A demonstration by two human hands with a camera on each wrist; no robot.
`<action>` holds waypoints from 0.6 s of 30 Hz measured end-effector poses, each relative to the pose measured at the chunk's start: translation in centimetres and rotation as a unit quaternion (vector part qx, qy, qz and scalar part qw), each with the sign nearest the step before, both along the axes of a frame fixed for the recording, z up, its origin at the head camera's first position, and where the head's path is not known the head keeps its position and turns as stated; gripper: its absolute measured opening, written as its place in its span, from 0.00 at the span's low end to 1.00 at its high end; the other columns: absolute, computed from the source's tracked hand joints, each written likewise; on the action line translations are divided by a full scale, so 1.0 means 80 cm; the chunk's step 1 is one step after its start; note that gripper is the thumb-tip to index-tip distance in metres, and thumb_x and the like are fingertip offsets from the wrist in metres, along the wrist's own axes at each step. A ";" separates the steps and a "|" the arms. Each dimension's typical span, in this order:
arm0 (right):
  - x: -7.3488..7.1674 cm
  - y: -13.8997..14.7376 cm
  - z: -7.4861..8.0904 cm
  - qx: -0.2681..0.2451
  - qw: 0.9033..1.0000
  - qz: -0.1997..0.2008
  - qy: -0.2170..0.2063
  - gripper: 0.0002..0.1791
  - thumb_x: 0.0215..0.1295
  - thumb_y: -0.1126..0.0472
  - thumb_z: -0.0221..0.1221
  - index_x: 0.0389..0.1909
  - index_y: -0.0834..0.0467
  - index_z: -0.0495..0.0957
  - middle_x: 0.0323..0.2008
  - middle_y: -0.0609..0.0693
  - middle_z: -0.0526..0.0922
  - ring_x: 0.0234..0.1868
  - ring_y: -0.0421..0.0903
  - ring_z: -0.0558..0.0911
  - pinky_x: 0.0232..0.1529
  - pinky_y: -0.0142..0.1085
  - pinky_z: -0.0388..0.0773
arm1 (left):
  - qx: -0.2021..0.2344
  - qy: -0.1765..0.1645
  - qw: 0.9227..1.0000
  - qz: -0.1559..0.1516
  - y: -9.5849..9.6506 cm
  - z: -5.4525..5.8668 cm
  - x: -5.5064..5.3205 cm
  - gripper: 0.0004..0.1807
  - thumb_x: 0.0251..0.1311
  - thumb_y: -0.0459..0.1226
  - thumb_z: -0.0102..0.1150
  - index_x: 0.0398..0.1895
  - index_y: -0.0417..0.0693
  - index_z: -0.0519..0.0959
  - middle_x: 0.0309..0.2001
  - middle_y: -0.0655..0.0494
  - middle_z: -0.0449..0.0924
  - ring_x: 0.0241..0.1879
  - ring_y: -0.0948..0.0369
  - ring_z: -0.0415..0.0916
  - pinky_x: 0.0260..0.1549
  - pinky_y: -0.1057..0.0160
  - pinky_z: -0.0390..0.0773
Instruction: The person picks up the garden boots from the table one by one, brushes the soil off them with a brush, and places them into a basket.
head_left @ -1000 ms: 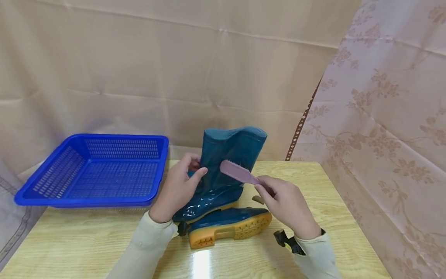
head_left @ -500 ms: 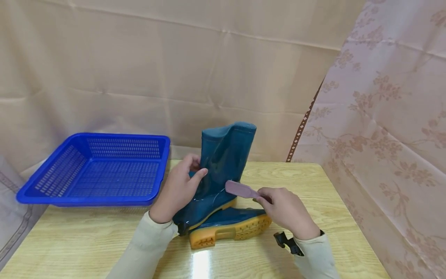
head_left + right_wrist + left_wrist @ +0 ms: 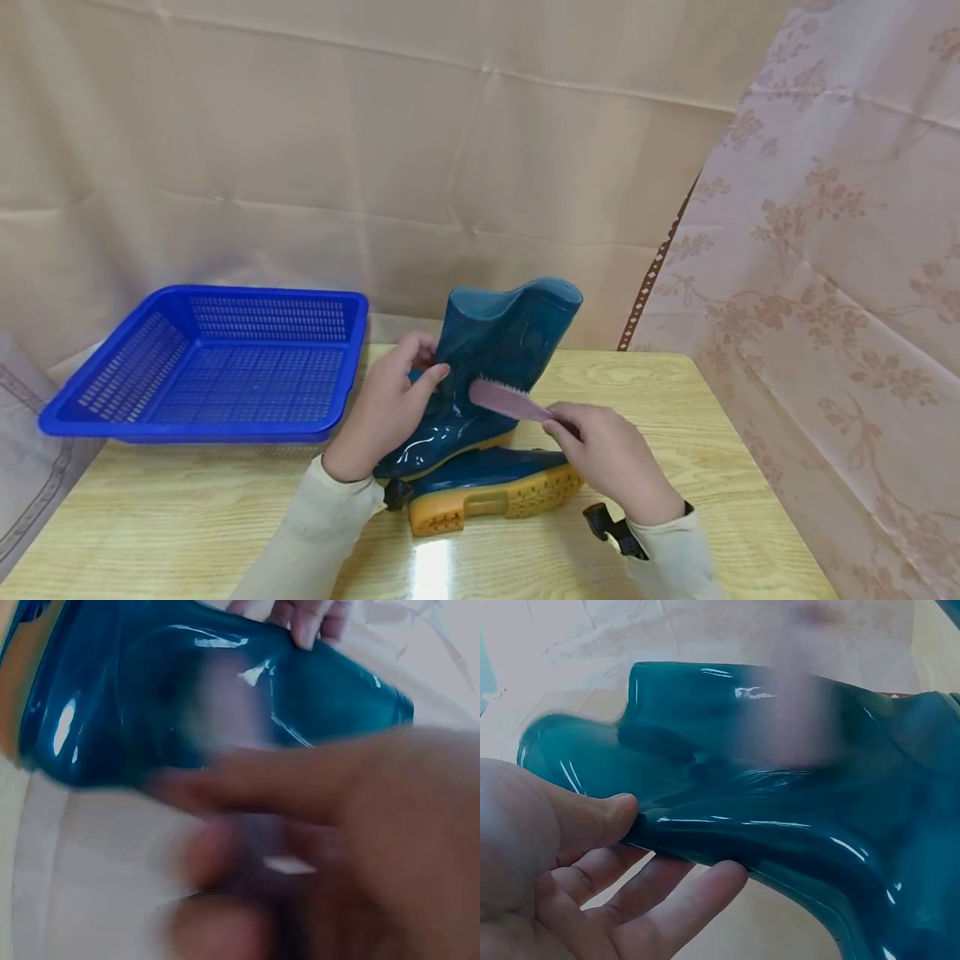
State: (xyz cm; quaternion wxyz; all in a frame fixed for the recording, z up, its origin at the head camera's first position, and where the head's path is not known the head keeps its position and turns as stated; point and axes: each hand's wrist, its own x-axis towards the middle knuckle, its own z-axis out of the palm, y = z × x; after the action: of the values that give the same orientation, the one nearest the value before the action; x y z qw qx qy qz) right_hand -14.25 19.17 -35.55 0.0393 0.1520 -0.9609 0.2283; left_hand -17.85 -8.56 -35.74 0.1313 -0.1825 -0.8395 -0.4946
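A glossy teal rubber boot [image 3: 498, 337] stands tilted on the table, its open top leaning to the right. My left hand [image 3: 393, 396] pinches the edge of its shaft between thumb and fingers, as the left wrist view shows close up. Between the thumb and fingers of my right hand [image 3: 611, 454] is the handle of a pink brush [image 3: 506, 400]. The brush head overlaps the lower shaft, bristles up and away from me; it is blurred in both wrist views. A second teal boot with a yellow sole [image 3: 495, 500] lies on its side just in front.
A blue perforated plastic basket [image 3: 345, 367] stands on the left of the light wooden table [image 3: 652, 383]. Behind hangs a beige curtain [image 3: 300, 150], and a pink floral curtain [image 3: 847, 292] runs along the right side.
The brush has gone down along the shaft, then back up a little and to the left. The boot's top swung left and then back right. My left hand keeps its place.
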 end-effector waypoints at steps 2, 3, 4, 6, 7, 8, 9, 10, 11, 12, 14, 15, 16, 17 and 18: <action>0.001 0.002 -0.001 0.035 0.996 -0.025 -0.075 0.06 0.75 0.57 0.62 0.42 0.50 0.88 0.19 0.42 0.72 0.19 0.40 0.69 0.22 0.34 0.64 | -0.003 -0.001 1.000 0.005 -0.001 0.000 0.000 0.09 0.73 0.35 0.60 0.53 0.49 0.75 0.45 0.54 0.82 0.43 0.57 0.77 0.39 0.57 0.79; 0.001 0.003 -0.001 0.044 0.994 -0.028 -0.098 0.06 0.75 0.57 0.62 0.41 0.50 0.88 0.18 0.42 0.72 0.19 0.40 0.69 0.22 0.35 0.64 | -0.005 -0.002 1.000 0.005 -0.001 0.000 0.000 0.09 0.73 0.35 0.60 0.53 0.49 0.75 0.45 0.54 0.82 0.43 0.57 0.77 0.40 0.57 0.79; 0.001 0.003 -0.001 0.051 0.993 -0.028 -0.106 0.06 0.74 0.57 0.62 0.40 0.50 0.88 0.19 0.42 0.73 0.19 0.40 0.70 0.23 0.35 0.64 | -0.006 -0.003 1.000 0.005 -0.001 0.000 0.000 0.10 0.73 0.35 0.61 0.53 0.49 0.75 0.45 0.54 0.82 0.43 0.57 0.77 0.40 0.57 0.79; 0.003 0.004 0.000 0.040 0.995 -0.017 -0.090 0.05 0.74 0.57 0.63 0.40 0.48 0.88 0.18 0.40 0.72 0.19 0.39 0.69 0.22 0.34 0.64 | -0.004 -0.003 1.000 0.003 -0.001 -0.001 -0.001 0.09 0.73 0.35 0.61 0.53 0.48 0.75 0.45 0.54 0.82 0.44 0.57 0.77 0.41 0.56 0.79; 0.005 0.004 0.002 0.025 0.997 -0.008 -0.071 0.05 0.73 0.57 0.63 0.40 0.48 0.87 0.18 0.39 0.71 0.18 0.39 0.69 0.22 0.34 0.64 | -0.002 -0.002 1.000 0.001 -0.001 -0.001 -0.001 0.09 0.73 0.35 0.61 0.52 0.48 0.75 0.45 0.54 0.82 0.44 0.57 0.77 0.42 0.56 0.79; 0.006 0.004 0.004 0.010 0.999 0.001 -0.046 0.04 0.73 0.57 0.63 0.40 0.47 0.87 0.18 0.39 0.70 0.18 0.38 0.68 0.21 0.33 0.64 | -0.001 -0.002 1.000 0.000 -0.001 -0.001 -0.001 0.09 0.73 0.35 0.61 0.52 0.48 0.75 0.45 0.54 0.82 0.45 0.57 0.77 0.42 0.56 0.79; 0.007 0.004 0.006 -0.010 1.000 0.009 -0.020 0.04 0.73 0.58 0.63 0.40 0.46 0.87 0.18 0.38 0.71 0.18 0.37 0.68 0.21 0.32 0.64 | 0.001 -0.003 1.000 -0.002 0.000 -0.001 -0.001 0.09 0.73 0.35 0.60 0.52 0.48 0.75 0.45 0.54 0.82 0.45 0.57 0.77 0.42 0.56 0.79; 0.008 0.004 0.007 -0.035 0.999 0.016 0.007 0.04 0.73 0.58 0.63 0.41 0.47 0.86 0.20 0.38 0.72 0.19 0.36 0.70 0.21 0.31 0.67 | 0.003 -0.004 1.000 -0.004 0.000 -0.002 -0.001 0.09 0.73 0.35 0.60 0.52 0.48 0.75 0.44 0.54 0.82 0.45 0.57 0.77 0.42 0.56 0.80; 0.008 0.004 0.008 -0.059 0.998 0.023 0.032 0.04 0.74 0.59 0.63 0.43 0.47 0.86 0.21 0.37 0.74 0.20 0.34 0.72 0.22 0.30 0.69 | 0.005 -0.005 1.000 -0.005 0.000 -0.002 -0.001 0.09 0.73 0.35 0.60 0.52 0.48 0.75 0.44 0.54 0.82 0.45 0.57 0.77 0.42 0.56 0.80; 0.008 0.004 0.009 -0.079 0.995 0.028 0.054 0.05 0.74 0.59 0.63 0.44 0.48 0.86 0.23 0.37 0.77 0.21 0.33 0.74 0.22 0.30 0.72 | 0.007 -0.007 1.000 -0.007 0.000 -0.002 -0.001 0.09 0.74 0.35 0.60 0.52 0.49 0.75 0.44 0.55 0.81 0.45 0.57 0.78 0.43 0.56 0.81; 0.007 0.003 0.009 -0.099 0.991 0.031 0.082 0.06 0.75 0.60 0.62 0.46 0.51 0.86 0.29 0.38 0.83 0.25 0.31 0.78 0.26 0.30 0.77 | 0.010 -0.009 1.000 -0.009 0.000 -0.002 -0.001 0.09 0.74 0.35 0.60 0.53 0.48 0.75 0.44 0.55 0.81 0.44 0.58 0.78 0.42 0.57 0.82; 0.006 0.004 0.009 -0.099 0.991 0.027 0.089 0.07 0.75 0.60 0.62 0.47 0.52 0.86 0.32 0.39 0.85 0.26 0.32 0.79 0.26 0.30 0.78 | 0.012 -0.009 1.000 -0.009 0.000 -0.002 -0.002 0.09 0.74 0.34 0.59 0.53 0.48 0.75 0.43 0.54 0.81 0.43 0.58 0.78 0.42 0.58 0.83; 0.004 0.004 0.009 -0.092 0.991 0.018 0.090 0.07 0.75 0.60 0.62 0.47 0.52 0.86 0.32 0.41 0.85 0.25 0.32 0.79 0.26 0.30 0.77 | 0.014 -0.009 1.000 -0.008 -0.001 -0.002 -0.002 0.09 0.74 0.34 0.60 0.53 0.48 0.75 0.43 0.54 0.81 0.42 0.58 0.78 0.41 0.58 0.83; 0.003 0.004 0.008 -0.079 0.993 0.008 0.087 0.07 0.75 0.60 0.62 0.47 0.53 0.87 0.31 0.41 0.85 0.23 0.32 0.77 0.25 0.30 0.75 | 0.016 -0.009 1.000 -0.007 -0.001 -0.002 -0.003 0.09 0.73 0.34 0.60 0.53 0.47 0.75 0.43 0.54 0.81 0.41 0.58 0.78 0.40 0.58 0.83; 0.001 0.005 0.007 -0.065 0.995 -0.003 0.079 0.07 0.75 0.60 0.61 0.47 0.53 0.87 0.29 0.41 0.84 0.21 0.34 0.75 0.23 0.31 0.73 | 0.019 -0.011 1.000 -0.005 -0.002 -0.002 -0.004 0.09 0.73 0.34 0.60 0.52 0.47 0.75 0.42 0.53 0.81 0.41 0.58 0.78 0.40 0.58 0.83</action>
State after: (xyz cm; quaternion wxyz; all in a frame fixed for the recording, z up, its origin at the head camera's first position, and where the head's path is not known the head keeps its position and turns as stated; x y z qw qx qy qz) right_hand -14.14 19.58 -35.00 0.1256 0.1633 -0.9385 0.2771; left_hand -18.14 -8.68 -35.90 0.1236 -0.1786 -0.8307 -0.5127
